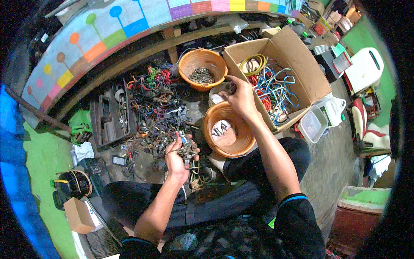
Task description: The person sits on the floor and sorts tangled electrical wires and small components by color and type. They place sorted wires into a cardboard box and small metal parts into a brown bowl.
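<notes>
My left hand (176,160) is palm up, cradling a handful of small metal parts (187,149), one with a blue body. My right hand (243,98) is above the rim of the near orange bucket (212,142), beside the cardboard box. Its thumb and forefinger curl around a dark spot; whether that is a small part or shadow is unclear. A few dark pieces (221,127) lie on a pale patch in the near bucket's bottom. The far orange bucket (186,77) holds many small metal pieces (201,75). Behind my right hand a whitish container (214,97) is partly hidden.
A heap of tangled wires (158,103) covers the floor ahead, beside a dark toolbox (97,129). The open cardboard box (305,74) at right holds coiled cables (275,87). Beyond it stand a clear plastic tub (313,124) and a white jug (331,110). A painted board (106,26) borders the back.
</notes>
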Motion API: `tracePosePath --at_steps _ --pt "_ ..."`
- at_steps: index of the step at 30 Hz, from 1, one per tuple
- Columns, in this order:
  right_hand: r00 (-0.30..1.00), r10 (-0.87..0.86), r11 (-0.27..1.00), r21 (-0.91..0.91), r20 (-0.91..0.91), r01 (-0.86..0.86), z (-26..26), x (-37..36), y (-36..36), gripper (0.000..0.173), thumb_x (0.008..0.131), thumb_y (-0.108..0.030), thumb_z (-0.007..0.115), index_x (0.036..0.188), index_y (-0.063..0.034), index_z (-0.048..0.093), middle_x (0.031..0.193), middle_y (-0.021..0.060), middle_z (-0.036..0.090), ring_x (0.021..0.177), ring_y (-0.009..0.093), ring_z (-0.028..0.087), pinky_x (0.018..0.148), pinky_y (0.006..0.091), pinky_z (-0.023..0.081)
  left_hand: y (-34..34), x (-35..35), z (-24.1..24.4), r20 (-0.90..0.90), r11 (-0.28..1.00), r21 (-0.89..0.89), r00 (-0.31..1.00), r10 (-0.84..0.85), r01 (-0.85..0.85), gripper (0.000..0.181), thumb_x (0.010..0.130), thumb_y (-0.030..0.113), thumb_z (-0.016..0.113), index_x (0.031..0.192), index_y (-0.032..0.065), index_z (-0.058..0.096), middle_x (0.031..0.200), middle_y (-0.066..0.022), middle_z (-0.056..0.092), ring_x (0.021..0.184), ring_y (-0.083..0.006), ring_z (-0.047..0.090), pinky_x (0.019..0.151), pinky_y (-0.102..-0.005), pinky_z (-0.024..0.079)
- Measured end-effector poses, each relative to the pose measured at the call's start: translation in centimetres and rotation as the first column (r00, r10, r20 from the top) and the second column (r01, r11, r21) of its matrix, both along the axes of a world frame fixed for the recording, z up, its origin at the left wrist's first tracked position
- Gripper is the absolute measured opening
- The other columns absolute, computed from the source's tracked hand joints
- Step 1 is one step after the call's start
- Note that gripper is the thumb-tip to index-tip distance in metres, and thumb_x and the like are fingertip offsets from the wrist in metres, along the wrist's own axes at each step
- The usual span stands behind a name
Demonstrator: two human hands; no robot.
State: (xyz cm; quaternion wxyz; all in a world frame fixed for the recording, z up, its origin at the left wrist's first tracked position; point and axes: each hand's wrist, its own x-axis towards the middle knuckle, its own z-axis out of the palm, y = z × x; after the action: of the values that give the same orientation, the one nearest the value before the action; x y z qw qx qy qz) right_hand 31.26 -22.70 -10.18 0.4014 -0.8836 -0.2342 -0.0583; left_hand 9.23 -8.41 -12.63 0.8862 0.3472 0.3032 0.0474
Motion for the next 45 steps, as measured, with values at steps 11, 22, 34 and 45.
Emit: tracePosePath --at_steps 11,22,34,45 --pt "0.796 0.582 0.813 0.149 -0.168 -0.563 5.1 -12.6 -0.4 0.024 0.080 -0.013 0.069 0.102 -0.0044 0.067 0.087 0.0152 0.065 0.080 0.029 0.065 0.070 0.0366 0.050 0.2 -0.9 1.2 0.071 0.999 0.038 0.997 0.034 -0.036 0.034 0.099 0.029 0.043 0.107 0.0003 0.061 0.085 -0.0070 0.065 0.070 -0.0142 0.063 0.061 -0.0285 0.053" --pt "0.867 0.498 0.862 0.092 0.024 -0.498 4.3 -13.3 0.1 0.012 0.072 0.004 0.070 0.081 -0.0014 0.065 0.078 0.0094 0.064 0.071 0.022 0.062 0.065 0.0318 0.048 -1.0 -1.0 0.3 0.059 0.925 0.378 0.998 0.008 -0.030 0.034 0.098 0.028 0.046 0.098 -0.0007 0.065 0.083 0.0012 0.060 0.079 -0.0074 0.051 0.076 -0.0227 0.039" --pt "0.743 0.506 0.858 0.170 -0.438 -0.484 3.5 -11.4 0.4 0.014 0.079 -0.014 0.070 0.087 -0.0027 0.072 0.078 0.0163 0.069 0.072 0.025 0.069 0.070 0.0357 0.052 -1.0 -1.0 -0.2 0.050 0.932 0.354 0.997 0.064 -0.078 0.035 0.099 0.031 0.047 0.098 -0.0005 0.064 0.081 0.0010 0.060 0.073 -0.0068 0.051 0.070 -0.0229 0.042" --pt "0.877 0.474 0.880 -0.003 -0.076 -0.475 3.1 -12.8 1.2 0.012 0.067 -0.001 0.075 0.078 -0.0016 0.070 0.070 0.0101 0.061 0.065 0.024 0.059 0.060 0.0352 0.047 -0.9 -0.9 -0.1 0.045 0.898 0.435 0.998 0.046 -0.061 0.035 0.100 0.030 0.044 0.095 0.0001 0.062 0.077 0.0023 0.054 0.071 -0.0066 0.045 0.066 -0.0230 0.037"
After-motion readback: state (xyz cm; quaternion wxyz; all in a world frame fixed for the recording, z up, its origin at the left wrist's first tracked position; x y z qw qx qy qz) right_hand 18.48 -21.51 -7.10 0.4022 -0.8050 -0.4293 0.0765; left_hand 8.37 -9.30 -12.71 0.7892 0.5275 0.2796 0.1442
